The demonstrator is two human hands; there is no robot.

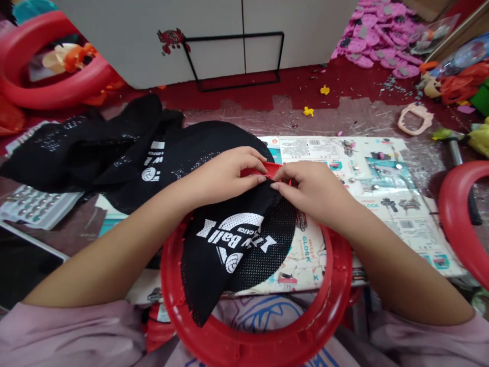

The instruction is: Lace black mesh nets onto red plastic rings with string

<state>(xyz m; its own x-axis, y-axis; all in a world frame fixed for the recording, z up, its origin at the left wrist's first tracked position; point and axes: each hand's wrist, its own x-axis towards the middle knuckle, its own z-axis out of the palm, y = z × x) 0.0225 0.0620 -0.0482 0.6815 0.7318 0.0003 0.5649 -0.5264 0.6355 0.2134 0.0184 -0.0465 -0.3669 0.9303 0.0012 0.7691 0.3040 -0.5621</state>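
A red plastic ring (340,285) lies over the table's front edge and my lap. Black mesh fabric (214,255) with white "Ball" print hangs across the ring's left and middle part. At the ring's far side, my left hand (225,176) pinches the fabric's edge against the red rim, thumb and fingers close together. Just right of it, my right hand (309,191) pinches the same edge, its fingertips nearly touching those of my left hand. The exact grip under the fingertips is partly hidden.
More black fabric (133,137) is heaped at the left, beside a tray of small metal parts (42,206). A printed cardboard sheet (385,188) lies under the work. Another red ring (454,219) is at the right. A black wire frame (280,56) stands behind, with pink parts (376,35) back right.
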